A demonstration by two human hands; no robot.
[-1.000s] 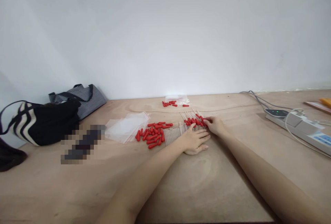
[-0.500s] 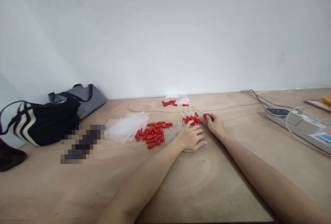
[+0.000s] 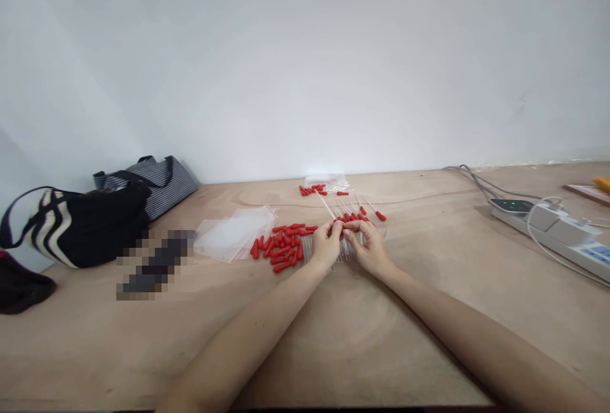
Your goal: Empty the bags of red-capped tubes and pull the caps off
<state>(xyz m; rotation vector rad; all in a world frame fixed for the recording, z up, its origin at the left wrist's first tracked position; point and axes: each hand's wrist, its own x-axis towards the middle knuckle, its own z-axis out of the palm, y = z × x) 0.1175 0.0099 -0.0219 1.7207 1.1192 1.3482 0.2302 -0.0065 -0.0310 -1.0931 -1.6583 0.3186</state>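
My left hand and my right hand meet over a row of clear glass tubes. Their fingertips are pinched together on one dropper, whose red rubber bulb shows between them. Its thin glass tube slants up and to the left. Just beyond the fingers lie several droppers with red bulbs. A single dropper bulb rests to their right. Left of my left hand is a pile of loose red rubber bulbs. My hands hide part of the tube row.
Flat clear zip bags lie left of the bulb pile. More red bulbs and a clear bag are near the wall. Bags stand at far left, beside a pixelated dark item. A power strip with cables is at right.
My right hand has let go of a dropper at the right and moved left to meet my left hand. My left hand has lifted from the tubes, and both now grip another dropper.
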